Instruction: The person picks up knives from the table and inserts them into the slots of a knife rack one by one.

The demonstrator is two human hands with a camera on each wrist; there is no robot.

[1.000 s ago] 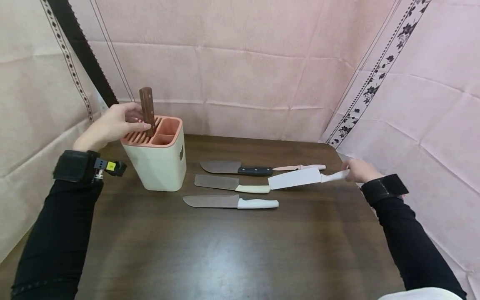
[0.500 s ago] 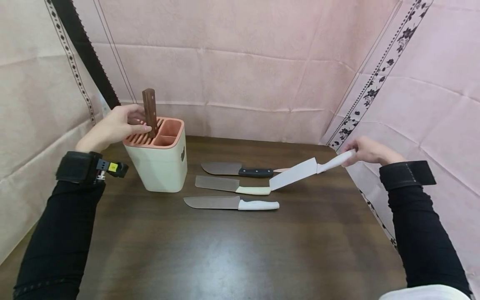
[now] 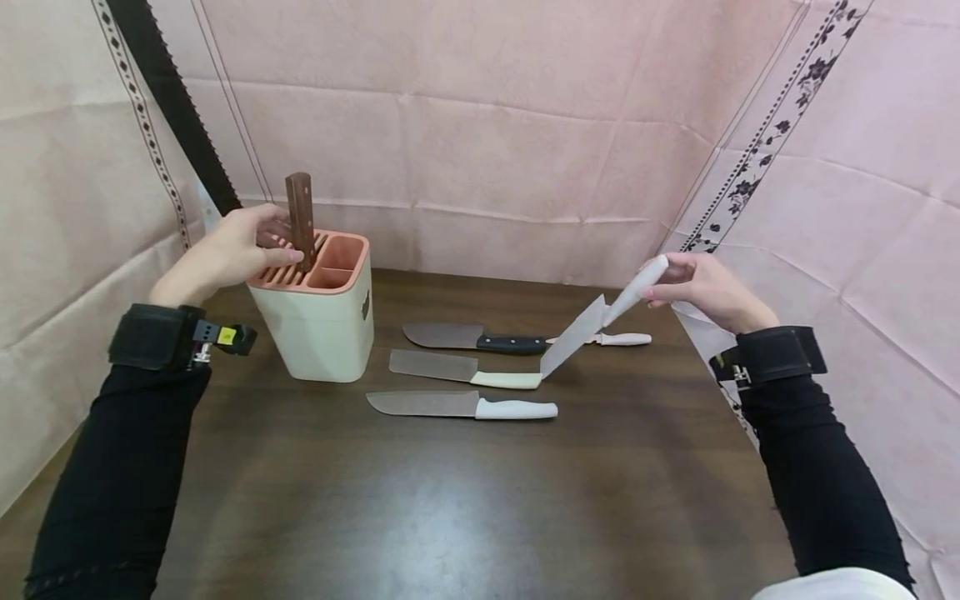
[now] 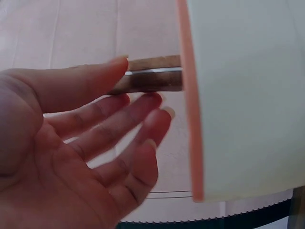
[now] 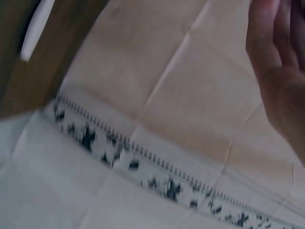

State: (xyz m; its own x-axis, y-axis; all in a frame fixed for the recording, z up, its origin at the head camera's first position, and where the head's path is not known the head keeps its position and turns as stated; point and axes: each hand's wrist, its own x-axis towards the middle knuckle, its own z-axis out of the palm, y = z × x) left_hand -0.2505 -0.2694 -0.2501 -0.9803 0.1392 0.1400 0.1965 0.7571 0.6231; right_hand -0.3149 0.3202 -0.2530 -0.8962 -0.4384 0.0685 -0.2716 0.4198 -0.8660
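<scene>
In the head view, my left hand [image 3: 232, 250] pinches the brown wooden handle of a knife [image 3: 299, 212] that stands upright in a slot of the knife block [image 3: 318, 342]; its blade is hidden inside. The left wrist view shows thumb and fingertips about that handle. My right hand [image 3: 708, 287] grips the white handle of a broad-bladed knife [image 3: 573, 337]. This knife slants, handle raised, its blade end low beside a cream-handled knife [image 3: 507, 380]; whether they touch I cannot tell. In the right wrist view only part of my right hand shows, without its knife.
A black-handled knife [image 3: 513, 343] and a white-handled knife [image 3: 517, 408] lie on the brown table [image 3: 420, 500]. A small knife [image 3: 626, 339] lies partly behind the raised one. Pale patterned cloth [image 3: 495, 167] hangs around the table.
My right hand has lifted the white knife's handle and come inward to the left, so the knife tilts more steeply. My left hand stays at the wooden handle.
</scene>
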